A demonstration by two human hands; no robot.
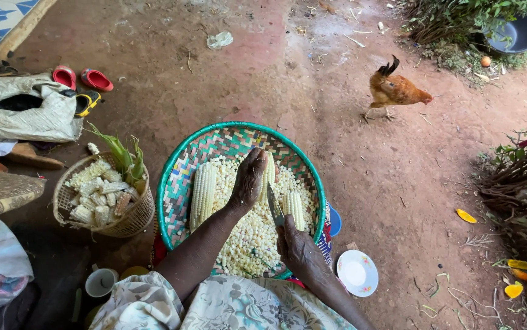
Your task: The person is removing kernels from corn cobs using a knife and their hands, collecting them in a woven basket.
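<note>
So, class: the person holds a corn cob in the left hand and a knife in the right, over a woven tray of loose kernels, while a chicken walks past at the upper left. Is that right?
One detail is wrong: the chicken is at the upper right, not the upper left, as the head view shows. The rest stands: left hand on a corn cob, right hand holding the knife, over the woven tray of loose kernels.

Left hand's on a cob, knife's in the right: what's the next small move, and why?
Probably draw the knife down the cob so kernels drop into the woven tray. The left hand grips that cob upright over the loose kernels, and the right hand holds the blade beside it.
</note>
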